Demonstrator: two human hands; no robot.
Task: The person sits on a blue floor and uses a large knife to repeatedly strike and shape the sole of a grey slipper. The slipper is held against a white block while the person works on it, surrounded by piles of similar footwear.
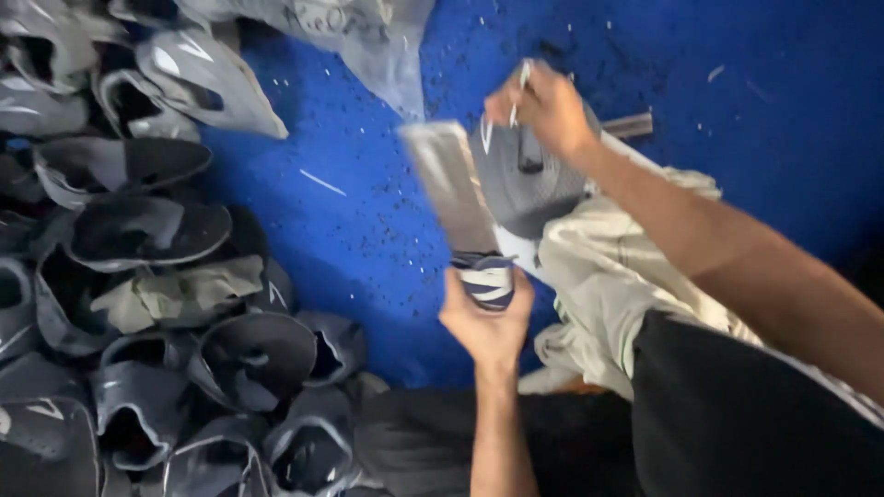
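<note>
My left hand (485, 322) grips the taped handle of a broad flat metal blade (451, 189) that points up and away, blurred by motion. My right hand (545, 109) pinches a thin pale strip or thread at the top of a grey shoe upper (520, 189), which rests on a pale cloth (617, 276) over my lap. The blade lies just left of the grey upper, close to its edge; whether they touch cannot be told.
A large heap of dark grey shoe uppers (147, 304) fills the left side. The blue floor mat (359, 221) carries small scraps. A crumpled clear plastic bag (368, 41) lies at the top middle.
</note>
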